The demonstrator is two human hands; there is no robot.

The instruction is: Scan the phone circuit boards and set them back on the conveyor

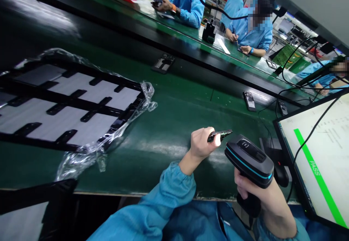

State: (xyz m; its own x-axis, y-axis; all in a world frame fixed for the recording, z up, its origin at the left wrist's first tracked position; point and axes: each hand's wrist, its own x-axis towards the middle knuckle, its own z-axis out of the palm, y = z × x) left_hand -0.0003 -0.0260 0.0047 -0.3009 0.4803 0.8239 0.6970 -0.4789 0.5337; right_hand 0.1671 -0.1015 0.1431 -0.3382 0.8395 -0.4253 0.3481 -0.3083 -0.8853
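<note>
Two bare hands in blue sleeves meet near the middle of the head view, above a green surface. The left hand pinches a thin dark device, seen nearly edge-on, between thumb and fingers, with a bright glow on the thumb tip. Just to its right, the right hand is wrapped around the grip of a black scanner with a blue light line, its head pointing left toward the device. On the left lies a black tray with pale panels, edged by crumpled clear film; part of another black tray shows at the near left. Farther back lie a phone frame and, to the right, a phone. At the right, a tilted monitor shows a green bar reading "PASS", with a black mouse beside it. Across the far side, co-workers in blue sit, two handling small dark items.
</note>
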